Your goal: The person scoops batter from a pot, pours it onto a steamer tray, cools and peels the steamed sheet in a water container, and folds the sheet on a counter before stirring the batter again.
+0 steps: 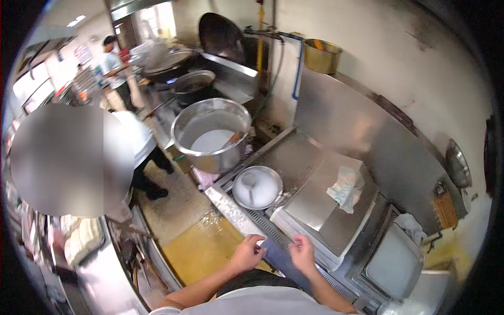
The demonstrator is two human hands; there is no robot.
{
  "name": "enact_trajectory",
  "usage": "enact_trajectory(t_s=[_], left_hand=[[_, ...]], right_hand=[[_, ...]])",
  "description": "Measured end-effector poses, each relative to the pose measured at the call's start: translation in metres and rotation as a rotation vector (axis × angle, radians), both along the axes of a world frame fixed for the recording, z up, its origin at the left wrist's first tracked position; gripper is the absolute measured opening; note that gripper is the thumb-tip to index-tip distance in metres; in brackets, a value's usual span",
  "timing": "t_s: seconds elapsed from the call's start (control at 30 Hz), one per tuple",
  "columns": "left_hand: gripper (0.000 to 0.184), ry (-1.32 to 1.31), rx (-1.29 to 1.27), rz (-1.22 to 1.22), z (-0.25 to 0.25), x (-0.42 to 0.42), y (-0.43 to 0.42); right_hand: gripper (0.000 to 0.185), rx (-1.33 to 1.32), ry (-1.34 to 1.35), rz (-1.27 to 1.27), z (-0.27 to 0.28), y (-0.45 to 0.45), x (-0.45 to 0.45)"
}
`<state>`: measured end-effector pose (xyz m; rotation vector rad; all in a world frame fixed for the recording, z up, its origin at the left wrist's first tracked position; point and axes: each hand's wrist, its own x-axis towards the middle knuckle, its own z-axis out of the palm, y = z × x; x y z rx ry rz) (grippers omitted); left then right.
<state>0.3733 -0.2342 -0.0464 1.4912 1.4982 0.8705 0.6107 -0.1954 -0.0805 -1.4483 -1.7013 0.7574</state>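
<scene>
My left hand [248, 254] is raised in front of my body, its fingers loosely curled with a gap to the thumb. Nothing shows in it. Opposite it, my right hand [302, 253] has bent fingers a little apart and also appears to hold nothing. The hands are separate, with a blue-grey surface [277, 254] visible between them. Beyond them, a metal bowl [276, 177] of whitish contents, with a ladle [250, 189] in it, stands on the counter. A crumpled cloth [346, 188] lies on a metal cover [320, 202] ahead of my right hand.
A large steel pot [210, 157] with whitish liquid stands beyond the bowl. One person in a white top [137, 137] is close on the left; another person [114, 68] stands farther back. A lidded container [394, 262] is at right, and the yellowish floor [205, 244] looks wet.
</scene>
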Motion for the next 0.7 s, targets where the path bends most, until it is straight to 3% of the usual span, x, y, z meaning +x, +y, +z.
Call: enact_trajectory(t_s=[0.07, 0.2, 0.43, 0.7], left_hand=[[0.045, 0.007, -0.029, 0.066, 0.007, 0.013, -0.033], [0.048, 0.044, 0.008, 0.191, 0.000, 0.016, -0.098], [0.054, 0.132, -0.101, 0.445, -0.003, 0.000, -0.201], [0.056, 0.145, -0.180, 0.702, -0.009, -0.013, -0.318]], right_hand=[[0.036, -0.105, 0.148, 0.144, -0.017, -0.031, -0.019], [0.038, -0.144, 0.167, 0.362, 0.006, -0.074, -0.040], [0.037, -0.053, -0.074, 0.677, 0.007, -0.120, -0.049], [0.040, -0.184, -0.108, 0.920, 0.001, -0.175, -0.093]])
